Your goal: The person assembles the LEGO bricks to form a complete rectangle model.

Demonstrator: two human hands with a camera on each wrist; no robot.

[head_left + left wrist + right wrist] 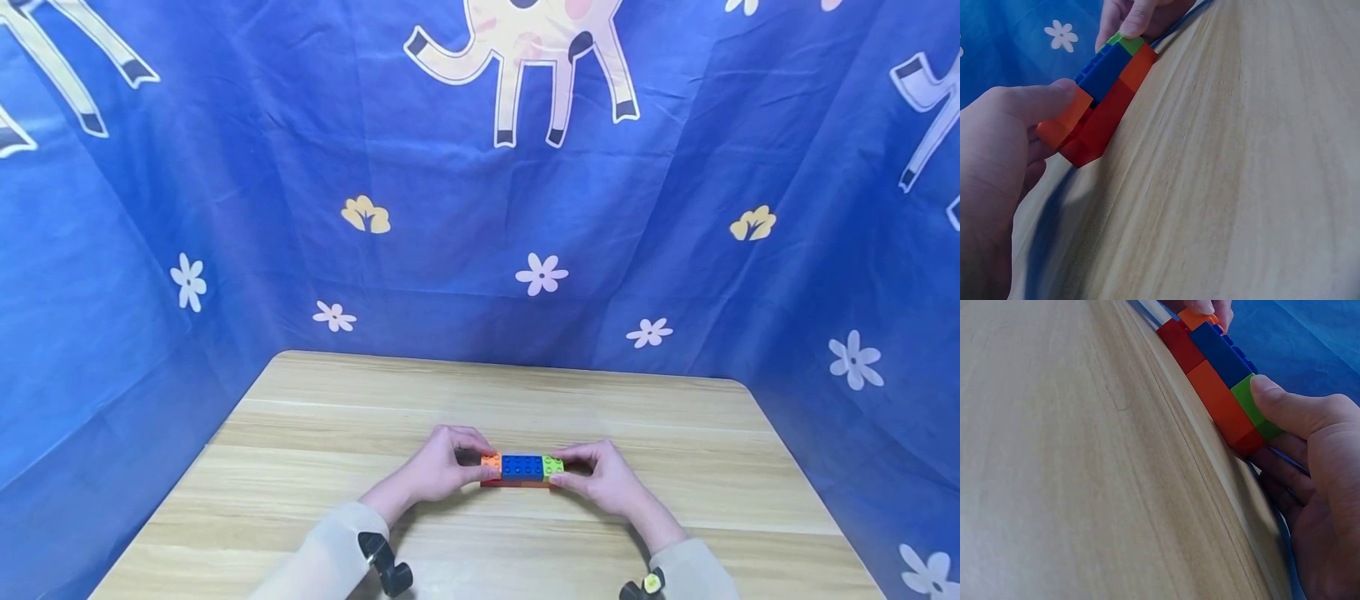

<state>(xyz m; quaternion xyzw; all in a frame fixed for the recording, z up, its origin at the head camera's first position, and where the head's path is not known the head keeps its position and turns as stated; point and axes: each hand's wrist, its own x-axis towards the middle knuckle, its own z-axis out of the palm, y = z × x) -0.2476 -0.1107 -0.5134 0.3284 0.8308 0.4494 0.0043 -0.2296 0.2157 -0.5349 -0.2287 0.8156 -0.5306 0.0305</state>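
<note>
A short wall of toy bricks (522, 471) rests on the wooden table (315, 467) in the head view: an orange, a blue and a green brick on top, red and orange ones below. My left hand (438, 467) pinches its orange end (1065, 119), thumb in front and fingers behind. My right hand (600, 477) pinches the green end (1254, 412) the same way. In the left wrist view the brick wall (1107, 100) lies between both hands; in the right wrist view the brick wall (1219, 378) runs away from my right thumb (1297, 409).
Blue cloth with white flowers (540, 273) hangs behind and at both sides of the table. Bare wood lies around the bricks. Wrist cameras show at my cuffs (386, 567).
</note>
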